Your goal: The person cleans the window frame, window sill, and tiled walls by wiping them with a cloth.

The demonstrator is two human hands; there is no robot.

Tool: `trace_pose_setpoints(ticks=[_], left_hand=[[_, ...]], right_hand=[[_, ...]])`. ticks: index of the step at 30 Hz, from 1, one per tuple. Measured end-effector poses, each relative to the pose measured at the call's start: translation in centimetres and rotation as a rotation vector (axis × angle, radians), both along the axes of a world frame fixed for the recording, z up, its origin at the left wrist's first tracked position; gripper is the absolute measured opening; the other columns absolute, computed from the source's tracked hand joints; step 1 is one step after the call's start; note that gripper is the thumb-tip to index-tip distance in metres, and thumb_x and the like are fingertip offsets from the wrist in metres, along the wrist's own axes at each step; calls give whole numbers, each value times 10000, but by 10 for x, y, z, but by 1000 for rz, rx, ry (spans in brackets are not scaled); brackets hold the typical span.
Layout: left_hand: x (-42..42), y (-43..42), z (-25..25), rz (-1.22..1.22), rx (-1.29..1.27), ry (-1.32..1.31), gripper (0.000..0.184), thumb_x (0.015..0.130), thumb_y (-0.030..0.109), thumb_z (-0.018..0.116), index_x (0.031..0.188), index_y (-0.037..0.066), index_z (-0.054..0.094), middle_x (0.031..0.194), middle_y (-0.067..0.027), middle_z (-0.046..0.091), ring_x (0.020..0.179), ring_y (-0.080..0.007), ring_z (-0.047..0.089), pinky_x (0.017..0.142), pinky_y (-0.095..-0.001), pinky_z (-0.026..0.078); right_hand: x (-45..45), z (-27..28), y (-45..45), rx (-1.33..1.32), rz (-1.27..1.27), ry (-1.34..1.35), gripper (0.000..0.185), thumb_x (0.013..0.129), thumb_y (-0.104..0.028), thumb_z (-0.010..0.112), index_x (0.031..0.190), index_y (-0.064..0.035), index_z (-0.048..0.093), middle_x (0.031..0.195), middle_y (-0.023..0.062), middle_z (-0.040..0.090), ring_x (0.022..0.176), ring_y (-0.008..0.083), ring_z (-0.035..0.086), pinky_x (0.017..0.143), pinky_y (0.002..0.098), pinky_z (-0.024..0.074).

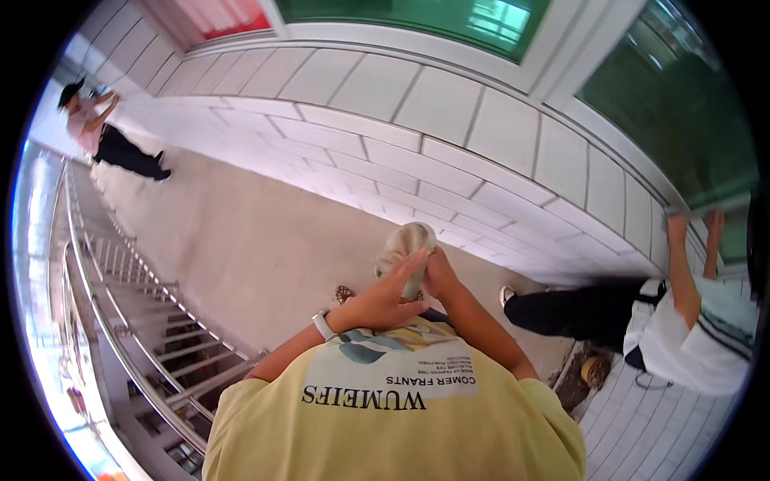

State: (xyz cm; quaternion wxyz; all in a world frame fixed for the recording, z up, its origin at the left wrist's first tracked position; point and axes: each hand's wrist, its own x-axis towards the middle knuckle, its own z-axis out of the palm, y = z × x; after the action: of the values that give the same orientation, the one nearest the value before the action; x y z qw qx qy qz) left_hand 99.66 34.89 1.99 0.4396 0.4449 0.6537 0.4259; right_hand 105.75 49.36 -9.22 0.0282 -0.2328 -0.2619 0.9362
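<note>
A bunched, twisted pale cloth (406, 247) is held up in front of my chest. My right hand (438, 273) wraps round its right side, with the fingers partly hidden behind it. My left hand (393, 293) lies against the lower part of the cloth. Its fingers are stretched out across the front and its thumb stands apart below them. A pale band circles my left wrist. The lower end of the cloth shows between my left fingers and thumb, above my yellow shirt.
A white tiled wall (361, 144) with a window ledge runs along the front. Metal railings (152, 385) border the left. One person in dark trousers (132, 152) stands far left; another in a white shirt (706, 337) reaches to the window at right. A yellow roll (594, 371) lies near the floor's right edge.
</note>
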Motion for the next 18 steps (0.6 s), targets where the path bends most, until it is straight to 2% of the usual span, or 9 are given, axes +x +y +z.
trace_pose_setpoints(ticks=[2, 4, 5, 7, 8, 10, 14, 15, 18], left_hand=[[0, -7, -8, 79, 27, 23, 797, 873, 125, 624, 1475, 105, 102, 1470, -170, 243, 1303, -270, 350, 1001, -359, 425], [-7, -13, -5, 171, 81, -357, 703, 894, 114, 598, 1457, 90, 178, 1380, -163, 402, 1235, -236, 443, 1010, -354, 409], [-10, -19, -6, 210, 95, -347, 703, 894, 114, 598, 1457, 90, 178, 1380, -163, 402, 1235, -236, 443, 1010, -354, 409], [-17, -34, -17, 330, 14, -568, 546, 921, 131, 565, 1401, 59, 316, 1221, -143, 553, 1133, -202, 533, 963, -335, 438], [-19, -42, -26, 358, 34, -561, 546, 921, 131, 565, 1401, 59, 316, 1221, -143, 553, 1133, -202, 533, 963, -335, 438], [-20, -62, -50, 530, -16, -389, 424, 927, 171, 559, 1307, 21, 443, 1087, -104, 627, 992, -170, 597, 875, -300, 468], [-42, -99, -67, 703, -74, -451, 384, 941, 177, 538, 1280, 9, 473, 1075, -121, 629, 1001, -170, 599, 880, -299, 473], [-49, -107, -68, 731, -73, -413, 378, 940, 179, 539, 1270, 3, 480, 1063, -116, 633, 976, -164, 607, 862, -291, 480], [-69, -126, -64, 794, -39, -326, 369, 939, 177, 538, 1257, -3, 489, 1043, -109, 639, 942, -157, 617, 842, -280, 487]], right_hand=[[-2, -5, 8, 32, 98, 65, 321, 877, -31, 480, 1196, -24, 509, 1109, 119, 590, 943, 249, 617, 813, 372, 531], [-10, -12, 16, 50, -72, 58, 313, 898, -110, 511, 1203, -38, 505, 1115, 105, 592, 965, 235, 610, 824, 358, 527], [-12, -11, 22, 54, -31, 68, 313, 898, -110, 511, 1203, -38, 505, 1115, 105, 592, 965, 235, 610, 824, 358, 527], [-16, -10, 40, 74, -289, 43, 331, 906, -214, 531, 1207, -80, 512, 1113, 84, 596, 989, 221, 598, 837, 372, 520], [-20, -9, 50, 82, -421, 30, 344, 909, -266, 541, 1210, -101, 516, 1111, 74, 598, 1002, 214, 591, 843, 378, 516], [-23, -5, 74, 93, -600, -48, 335, 895, -263, 548, 1189, -102, 534, 1086, 77, 609, 989, 228, 597, 846, 407, 519], [-31, -1, 123, 72, -805, -94, 278, 754, -94, 601, 1019, -11, 616, 1042, 129, 623, 955, 278, 618, 819, 405, 544], [-35, 7, 129, 68, -799, -85, 257, 676, -16, 614, 928, 29, 630, 982, 152, 638, 887, 296, 637, 774, 396, 564], [-56, 15, 138, 70, -770, -181, 244, 654, 17, 609, 895, 44, 633, 934, 162, 647, 843, 312, 645, 755, 400, 571]])
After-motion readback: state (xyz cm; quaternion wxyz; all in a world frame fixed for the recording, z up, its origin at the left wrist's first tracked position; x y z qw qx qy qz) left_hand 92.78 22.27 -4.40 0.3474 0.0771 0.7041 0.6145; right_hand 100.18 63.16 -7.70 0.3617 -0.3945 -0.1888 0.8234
